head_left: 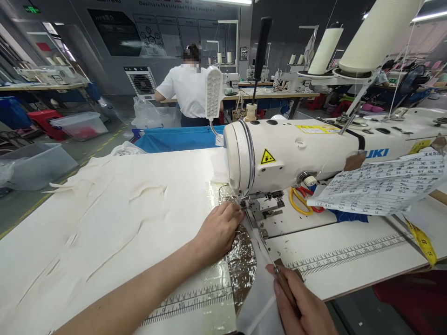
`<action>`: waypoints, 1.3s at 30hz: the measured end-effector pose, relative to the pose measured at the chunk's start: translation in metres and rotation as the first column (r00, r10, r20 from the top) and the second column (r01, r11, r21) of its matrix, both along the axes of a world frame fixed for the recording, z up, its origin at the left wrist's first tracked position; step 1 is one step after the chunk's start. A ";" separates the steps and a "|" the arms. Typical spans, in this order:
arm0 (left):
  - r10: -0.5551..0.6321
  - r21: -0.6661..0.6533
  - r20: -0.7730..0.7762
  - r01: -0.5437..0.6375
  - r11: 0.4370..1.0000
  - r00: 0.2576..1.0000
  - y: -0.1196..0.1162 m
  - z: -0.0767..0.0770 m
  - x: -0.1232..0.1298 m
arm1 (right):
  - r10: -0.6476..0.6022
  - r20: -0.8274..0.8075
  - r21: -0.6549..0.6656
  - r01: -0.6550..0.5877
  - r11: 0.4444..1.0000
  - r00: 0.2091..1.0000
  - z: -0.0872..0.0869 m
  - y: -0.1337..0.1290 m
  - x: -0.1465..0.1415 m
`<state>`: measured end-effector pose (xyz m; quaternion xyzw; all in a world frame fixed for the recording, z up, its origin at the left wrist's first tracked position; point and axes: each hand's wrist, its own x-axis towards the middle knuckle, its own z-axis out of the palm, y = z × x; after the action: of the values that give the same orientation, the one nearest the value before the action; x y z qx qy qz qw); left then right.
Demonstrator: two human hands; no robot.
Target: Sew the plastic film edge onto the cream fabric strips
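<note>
A white sewing machine (286, 153) stands in front of me, with its presser foot area (249, 204) low at the left end. My left hand (221, 228) lies beside the foot, its fingers bent and pressed together at the edge of a thin white fabric (260, 298). The fingertips are partly hidden. My right hand (300, 300) is closed round the brown handle of an awl (286, 286). Its thin metal shaft slants up along the fabric toward the foot. The fabric runs from the foot down toward me.
White cut pieces (115, 209) spread over the table at left. Yellow- and red-handled scissors (300, 201) lie under the machine arm. A handwritten sheet (380, 186) hangs at right, near a yellow tape measure (422, 242). A person (188, 90) sits beyond a blue cloth bin (178, 139).
</note>
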<state>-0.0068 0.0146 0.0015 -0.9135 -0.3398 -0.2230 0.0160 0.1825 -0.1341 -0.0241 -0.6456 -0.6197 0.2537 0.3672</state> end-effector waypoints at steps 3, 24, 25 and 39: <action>-0.020 -0.005 0.053 0.020 1.000 0.998 -0.001 0.001 0.000 | -0.009 0.002 0.018 0.009 1.000 1.000 -0.001 0.006 -0.002; 0.002 0.041 -0.112 0.003 0.999 0.994 0.000 0.001 -0.001 | 0.068 0.214 0.189 -0.109 0.976 0.974 0.004 0.047 -0.009; 0.000 0.046 -0.107 0.005 0.999 0.994 0.000 0.001 -0.001 | 0.060 0.238 0.225 -0.115 0.967 0.969 0.003 0.047 -0.010; 0.020 -0.006 -0.177 -0.021 1.000 0.984 0.006 0.009 0.013 | 0.249 0.201 0.625 -0.320 0.712 0.947 0.031 0.038 -0.065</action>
<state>0.0065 0.0204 0.0104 -0.9262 -0.3474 -0.1397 0.0450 0.1180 -0.0960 0.0069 -0.3867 -0.7787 0.0432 0.4922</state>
